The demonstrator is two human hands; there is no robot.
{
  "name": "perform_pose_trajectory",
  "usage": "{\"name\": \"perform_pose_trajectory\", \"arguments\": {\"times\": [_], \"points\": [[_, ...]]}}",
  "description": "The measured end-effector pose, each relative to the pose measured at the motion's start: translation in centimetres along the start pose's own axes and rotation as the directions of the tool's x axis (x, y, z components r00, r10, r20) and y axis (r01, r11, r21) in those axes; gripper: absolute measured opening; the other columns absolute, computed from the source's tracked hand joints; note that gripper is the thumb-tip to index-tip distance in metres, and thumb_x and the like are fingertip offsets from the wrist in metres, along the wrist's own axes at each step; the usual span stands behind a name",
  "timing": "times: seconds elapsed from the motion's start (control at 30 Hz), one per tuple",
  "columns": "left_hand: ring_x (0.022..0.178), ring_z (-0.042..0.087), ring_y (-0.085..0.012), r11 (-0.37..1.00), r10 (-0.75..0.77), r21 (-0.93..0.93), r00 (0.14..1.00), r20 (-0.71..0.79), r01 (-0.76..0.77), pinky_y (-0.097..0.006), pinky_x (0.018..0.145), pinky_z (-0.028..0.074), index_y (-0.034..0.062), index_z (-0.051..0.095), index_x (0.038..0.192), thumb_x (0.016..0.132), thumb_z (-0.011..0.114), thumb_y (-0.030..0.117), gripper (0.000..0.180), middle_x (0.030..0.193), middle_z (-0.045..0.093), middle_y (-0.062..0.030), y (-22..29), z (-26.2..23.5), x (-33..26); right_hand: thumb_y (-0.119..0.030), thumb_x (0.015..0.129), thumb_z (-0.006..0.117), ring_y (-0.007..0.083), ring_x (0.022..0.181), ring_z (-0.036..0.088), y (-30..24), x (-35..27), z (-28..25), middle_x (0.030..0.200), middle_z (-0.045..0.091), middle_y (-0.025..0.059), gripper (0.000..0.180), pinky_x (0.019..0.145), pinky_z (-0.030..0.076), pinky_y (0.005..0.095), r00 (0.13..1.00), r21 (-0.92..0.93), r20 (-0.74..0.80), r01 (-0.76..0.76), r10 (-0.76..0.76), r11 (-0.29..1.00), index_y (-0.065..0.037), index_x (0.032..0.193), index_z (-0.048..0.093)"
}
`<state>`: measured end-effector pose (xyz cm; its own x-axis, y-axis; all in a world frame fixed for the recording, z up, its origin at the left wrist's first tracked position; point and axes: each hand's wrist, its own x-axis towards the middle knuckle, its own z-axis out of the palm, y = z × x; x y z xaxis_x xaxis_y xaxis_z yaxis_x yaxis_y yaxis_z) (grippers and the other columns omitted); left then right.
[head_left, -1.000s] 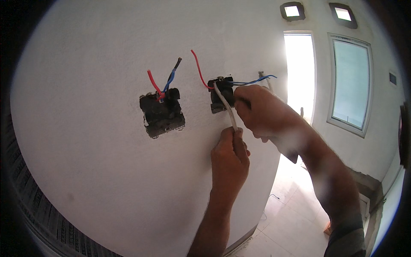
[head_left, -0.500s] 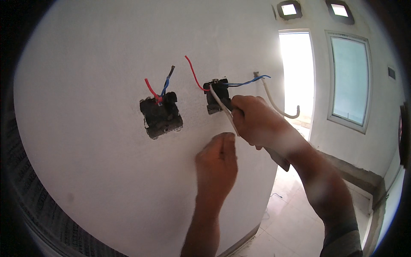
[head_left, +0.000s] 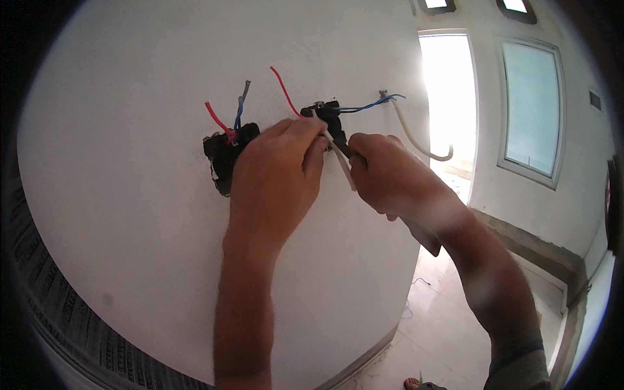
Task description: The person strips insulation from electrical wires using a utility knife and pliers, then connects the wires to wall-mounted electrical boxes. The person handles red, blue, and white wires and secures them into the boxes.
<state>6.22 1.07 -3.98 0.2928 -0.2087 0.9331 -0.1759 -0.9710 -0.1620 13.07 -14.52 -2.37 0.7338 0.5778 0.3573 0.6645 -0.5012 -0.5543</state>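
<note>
Two dark wall boxes are cut into a white wall (head_left: pixel 130 130). The left box (head_left: pixel 221 153) has a red wire (head_left: pixel 214 116) and a blue wire sticking out. My left hand (head_left: pixel 276 169) reaches up to the right box (head_left: pixel 328 114), fingertips pinching at its left edge beside another red wire (head_left: pixel 283 88). My right hand (head_left: pixel 387 172) grips a dark-handled tool (head_left: pixel 341 143) whose tip is at the right box; its handle end pokes out below the wrist. A white cable (head_left: pixel 344 169) hangs between both hands. Blue wires (head_left: pixel 364 105) run right from the box.
A curved white cable (head_left: pixel 416 140) hangs off the wall edge to the right. Beyond it are a bright doorway (head_left: pixel 448 97), a window (head_left: pixel 530 110) and a light tiled floor (head_left: pixel 448 325). A dark ribbed surface (head_left: pixel 71 338) lies at the lower left.
My left hand has risen from the lower part of the white cable up to the right wall box. The view has moved closer to the wall.
</note>
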Motion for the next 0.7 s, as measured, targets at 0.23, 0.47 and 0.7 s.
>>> {"name": "perform_pose_trajectory", "arguments": {"times": [0.23, 0.47, 0.7], "points": [[0.101, 0.07, -0.0232, 0.929, 0.136, 0.295, 0.948, 0.288, -0.223, -0.04, 0.09, 0.058, 0.0028, 0.072, 0.113, 0.093, 0.066, 0.002, 0.02, 0.106, 0.075, -0.012, 1.1, -0.4, 3.3, -0.01, 0.103, 0.042, 0.0326, 0.067, 0.068, 1.6, -0.2, 1.8, 0.077, 0.066, 0.0194, 0.021, 0.064, 0.053, 0.046, 0.987, -0.099, -0.118, 0.095, -0.107, 0.99, 0.003, 0.097, 0.057], [0.103, 0.064, -0.02, 0.794, 0.15, 0.408, 0.795, 0.588, -0.452, -0.037, 0.097, 0.053, 0.0067, 0.076, 0.108, 0.089, 0.072, 0.006, 0.019, 0.106, 0.076, -0.0059, 0.8, 0.3, 5.4, -0.009, 0.101, 0.047, 0.0412, 0.07, 0.065, 3.0, -1.1, 3.1, 0.076, 0.065, 0.0234, 0.014, 0.067, 0.048, 0.05, 0.968, -0.005, -0.209, 0.141, -0.139, 0.99, 0.002, 0.099, 0.056], [0.107, 0.062, -0.0177, 0.684, 0.212, 0.41, 0.702, 0.68, -0.603, -0.04, 0.103, 0.048, 0.0125, 0.077, 0.111, 0.09, 0.073, 0.011, 0.021, 0.108, 0.076, -0.0031, -0.2, 0.2, 5.8, -0.005, 0.099, 0.051, 0.0426, 0.064, 0.063, 3.9, -1.1, 4.6, 0.07, 0.062, 0.0239, 0.008, 0.062, 0.046, 0.0504, 0.933, 0.032, -0.304, 0.212, -0.193, 0.977, 0.002, 0.097, 0.054]]}}
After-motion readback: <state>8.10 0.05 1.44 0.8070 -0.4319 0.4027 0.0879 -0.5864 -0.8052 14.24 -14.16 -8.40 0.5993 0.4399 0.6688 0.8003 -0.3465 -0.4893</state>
